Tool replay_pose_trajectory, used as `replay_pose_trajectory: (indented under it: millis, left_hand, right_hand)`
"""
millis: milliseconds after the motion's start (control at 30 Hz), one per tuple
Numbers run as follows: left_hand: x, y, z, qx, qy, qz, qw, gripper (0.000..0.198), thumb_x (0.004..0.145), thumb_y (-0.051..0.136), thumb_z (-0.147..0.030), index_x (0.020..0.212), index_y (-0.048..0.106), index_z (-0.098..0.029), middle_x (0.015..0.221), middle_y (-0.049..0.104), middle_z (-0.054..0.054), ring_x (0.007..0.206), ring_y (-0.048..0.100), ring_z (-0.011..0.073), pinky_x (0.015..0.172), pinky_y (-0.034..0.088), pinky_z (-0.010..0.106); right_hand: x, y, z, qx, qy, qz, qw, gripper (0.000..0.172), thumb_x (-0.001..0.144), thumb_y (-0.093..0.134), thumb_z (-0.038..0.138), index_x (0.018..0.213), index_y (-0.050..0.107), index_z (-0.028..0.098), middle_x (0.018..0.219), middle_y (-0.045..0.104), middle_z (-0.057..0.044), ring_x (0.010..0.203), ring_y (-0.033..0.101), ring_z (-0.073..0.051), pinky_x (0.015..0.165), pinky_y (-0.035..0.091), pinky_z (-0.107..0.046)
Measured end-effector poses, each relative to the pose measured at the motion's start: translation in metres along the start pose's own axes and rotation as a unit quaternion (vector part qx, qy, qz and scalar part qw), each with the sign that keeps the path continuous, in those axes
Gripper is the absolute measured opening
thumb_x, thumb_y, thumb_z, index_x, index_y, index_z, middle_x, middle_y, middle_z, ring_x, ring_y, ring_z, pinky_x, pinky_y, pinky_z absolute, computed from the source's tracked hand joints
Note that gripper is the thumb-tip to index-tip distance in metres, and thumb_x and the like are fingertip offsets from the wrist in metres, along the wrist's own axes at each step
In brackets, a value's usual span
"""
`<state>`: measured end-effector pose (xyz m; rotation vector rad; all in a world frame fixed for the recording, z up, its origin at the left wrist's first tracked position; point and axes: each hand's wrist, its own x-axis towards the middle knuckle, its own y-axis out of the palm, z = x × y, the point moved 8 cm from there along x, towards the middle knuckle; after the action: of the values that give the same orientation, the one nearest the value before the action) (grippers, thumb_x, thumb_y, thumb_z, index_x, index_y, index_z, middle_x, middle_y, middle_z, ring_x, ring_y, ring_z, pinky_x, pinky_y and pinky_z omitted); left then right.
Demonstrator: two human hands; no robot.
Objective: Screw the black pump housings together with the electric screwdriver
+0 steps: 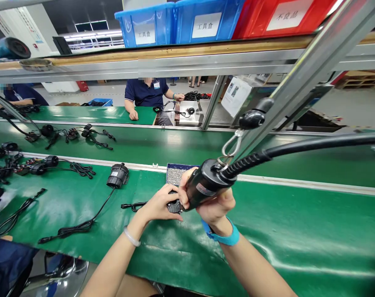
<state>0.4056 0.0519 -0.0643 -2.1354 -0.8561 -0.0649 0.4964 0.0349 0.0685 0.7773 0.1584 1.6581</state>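
My right hand (212, 203) is wrapped round a black electric screwdriver (206, 185) that hangs by a metal hook and a thick black cable, its tip pointed down at a small black round part (174, 205). My left hand (159, 204) is closed on that part and holds it on the green mat (268, 231). A thin black cord (133, 205) runs left from the part. Just behind my hands is a small tray of tiny screws (175, 175).
A black round unit with a long cord (117, 176) lies to the left, with several more corded units (45, 164) further left and on the green conveyor belt (150, 144). People in dark shirts sit across the line. Blue and red bins (206, 20) stand on the shelf overhead.
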Motion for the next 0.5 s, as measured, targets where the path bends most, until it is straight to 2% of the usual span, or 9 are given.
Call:
replay_pose_trajectory:
  millis: [233, 433, 500]
  left_hand:
    - [-0.001, 0.003, 0.002, 0.000, -0.013, 0.007, 1.000, 0.048, 0.065, 0.084, -0.054, 0.096, 0.073, -0.019, 0.097, 0.065, 0.008, 0.102, 0.060, 0.0247, 0.100, 0.044, 0.035]
    - [0.001, 0.003, -0.004, 0.001, -0.005, 0.014, 1.000, 0.052, 0.065, 0.086, -0.051, 0.104, 0.073, -0.020, 0.106, 0.064, 0.009, 0.104, 0.058, 0.0249, 0.100, 0.046, 0.036]
    - [0.002, 0.001, -0.005, 0.012, -0.012, 0.017, 1.000, 0.058, 0.064, 0.086, -0.050, 0.112, 0.070, -0.021, 0.111, 0.062, 0.010, 0.108, 0.057, 0.0255, 0.100, 0.047, 0.038]
  right_hand:
    - [0.000, 0.003, -0.003, -0.008, 0.020, 0.012, 1.000, 0.068, 0.070, 0.055, 0.084, 0.069, 0.058, 0.017, 0.042, 0.050, 0.000, 0.031, 0.041, -0.013, 0.029, 0.031, -0.023]
    - [-0.006, -0.001, -0.001, -0.018, 0.003, 0.003, 1.000, 0.073, 0.071, 0.050, 0.088, 0.077, 0.061, 0.016, 0.044, 0.053, -0.001, 0.030, 0.040, -0.012, 0.029, 0.031, -0.023]
    - [-0.006, -0.011, 0.004, -0.025, -0.004, -0.023, 0.999, 0.074, 0.074, 0.045, 0.088, 0.080, 0.063, 0.016, 0.045, 0.055, 0.000, 0.032, 0.042, -0.012, 0.032, 0.035, -0.023]
